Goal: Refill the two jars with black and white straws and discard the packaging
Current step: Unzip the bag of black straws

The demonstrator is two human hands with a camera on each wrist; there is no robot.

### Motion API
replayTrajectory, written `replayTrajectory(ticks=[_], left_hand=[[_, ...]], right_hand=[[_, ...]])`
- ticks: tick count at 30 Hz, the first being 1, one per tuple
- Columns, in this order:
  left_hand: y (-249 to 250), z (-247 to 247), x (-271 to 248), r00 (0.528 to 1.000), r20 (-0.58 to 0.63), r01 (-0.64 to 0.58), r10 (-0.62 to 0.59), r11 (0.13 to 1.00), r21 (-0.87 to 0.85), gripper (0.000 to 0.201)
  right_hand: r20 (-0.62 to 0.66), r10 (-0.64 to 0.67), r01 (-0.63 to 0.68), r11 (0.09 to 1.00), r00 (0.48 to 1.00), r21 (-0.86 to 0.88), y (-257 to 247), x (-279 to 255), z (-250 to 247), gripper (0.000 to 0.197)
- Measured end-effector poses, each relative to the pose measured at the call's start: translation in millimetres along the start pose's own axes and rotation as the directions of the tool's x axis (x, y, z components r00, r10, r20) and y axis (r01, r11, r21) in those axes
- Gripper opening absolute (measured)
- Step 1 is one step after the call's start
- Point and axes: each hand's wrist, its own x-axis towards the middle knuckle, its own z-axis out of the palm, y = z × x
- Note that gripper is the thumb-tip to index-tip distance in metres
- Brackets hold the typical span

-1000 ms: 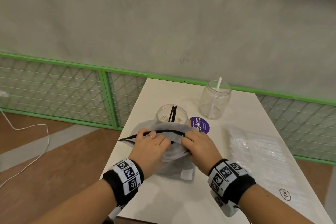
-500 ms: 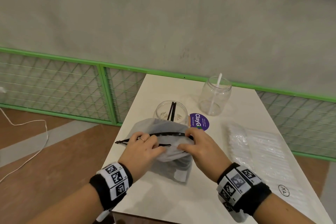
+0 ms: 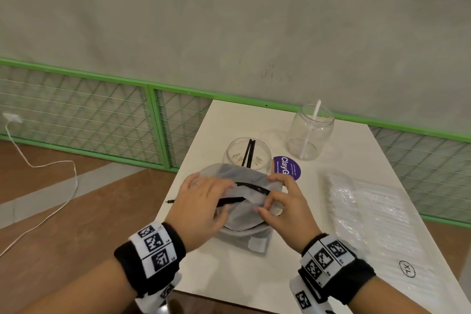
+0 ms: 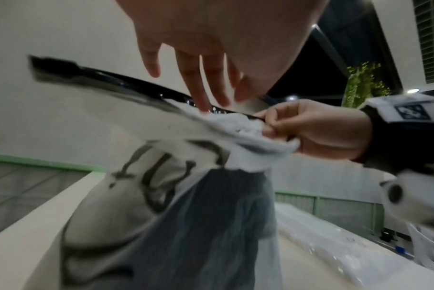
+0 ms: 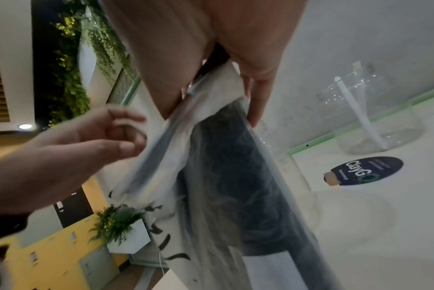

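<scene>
A frosted zip bag [image 3: 244,220] of black straws stands on the white table [image 3: 229,275] in front of me. My left hand [image 3: 206,199] pinches the near lip by the black zip strip [image 3: 252,185]. My right hand [image 3: 269,201] pinches the bag's right edge between thumb and fingers. The bag's mouth gapes between the two strips. Just behind it stands a clear jar [image 3: 235,158] holding a few black straws [image 3: 248,153]. Farther right is a second jar [image 3: 309,135] with one white straw. The wrist views show the bag [image 4: 198,215] [image 5: 223,176] close up.
A clear pack of white straws [image 3: 377,219] lies flat on the table's right side. A purple round sticker [image 3: 290,167] sits between the jars. A green mesh fence [image 3: 102,115] runs along the wall behind. A white cable [image 3: 51,186] trails on the floor to the left.
The two zip strips have come apart and the bag's mouth has widened. My right hand moved from flat on the bag to pinching its right edge.
</scene>
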Motion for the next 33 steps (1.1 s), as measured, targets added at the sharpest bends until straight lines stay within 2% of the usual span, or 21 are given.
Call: replayTrajectory(ticks=[1,2,4,5,7,9,11,14,16,19,22,25,27,29,30,32,33], left_hand=[[0,-2,7,0.999,-0.039,0.019,-0.018,1.0,0.02,0.053],[-2,-3,12,0.999,-0.017,0.046,-0.045,0.998,0.052,0.074],[-6,-1,20,0.982,0.135,0.122,-0.136,0.987,0.107,0.114],[-9,3,22,0.956,0.224,0.164,-0.189,0.979,0.126,0.125],[-11,13,24,0.911,0.322,0.226,-0.258,0.965,0.135,0.134],[-10,20,24,0.904,0.317,0.263,-0.288,0.957,0.12,0.13],[-8,21,24,0.922,0.247,0.283,-0.3,0.954,0.1,0.118],[-6,19,27,0.943,0.146,0.309,-0.3,0.95,-0.043,0.096],[-4,22,27,0.944,0.127,0.32,-0.303,0.936,-0.145,0.084],[-2,32,23,0.933,0.152,0.352,-0.326,0.913,-0.205,0.075],[1,39,23,0.928,0.185,0.358,-0.323,0.911,-0.203,0.067],[0,37,27,0.91,0.243,0.389,-0.336,0.894,-0.221,0.065],[-3,35,30,0.895,0.284,0.414,-0.345,0.879,-0.235,0.068],[-8,32,32,0.879,0.343,0.424,-0.332,0.873,-0.241,0.077],[-10,30,32,0.867,0.385,0.426,-0.316,0.871,-0.246,0.079],[-11,25,35,0.841,0.46,0.44,-0.284,0.854,-0.277,0.072],[-11,23,36,0.839,0.467,0.446,-0.278,0.844,-0.298,0.065]], right_hand=[[0.005,-0.026,0.026,1.0,1.0,-0.006,2,-1,0,0.027],[0.005,-0.06,0.06,0.998,0.998,-0.023,2,-2,-1,0.031],[0.001,-0.114,0.114,0.992,0.993,-0.052,2,-3,-1,0.04],[-0.006,-0.135,0.134,0.989,0.991,-0.061,0,-3,-1,0.044],[-0.014,-0.178,0.177,0.983,0.984,-0.056,-4,-3,0,0.049],[0.006,-0.205,0.206,0.978,0.979,-0.044,-9,-4,0,0.049],[-0.003,-0.219,0.219,0.976,0.976,-0.008,-12,-3,-2,0.047],[-0.104,-0.191,0.199,0.977,0.976,0.076,-17,4,-12,0.044],[-0.12,-0.166,0.181,0.975,0.979,0.125,-17,9,-18,0.037],[-0.053,-0.12,0.126,0.986,0.991,0.11,-14,9,-17,0.025],[-0.028,-0.182,0.181,0.983,0.983,-0.008,-14,7,-12,0.019],[0.071,-0.296,0.303,0.901,0.953,-0.312,-14,9,-9,0.02],[0.164,-0.277,0.322,0.806,0.947,-0.497,-11,11,-8,0.032],[0.195,-0.204,0.277,0.811,0.959,-0.516,-7,10,-11,0.04],[0.172,-0.203,0.262,0.839,0.964,-0.478,-5,10,-12,0.032],[0.104,-0.245,0.266,0.873,0.964,-0.41,0,11,-14,0.018],[0.062,-0.267,0.27,0.886,0.962,-0.378,1,11,-16,0.02]])
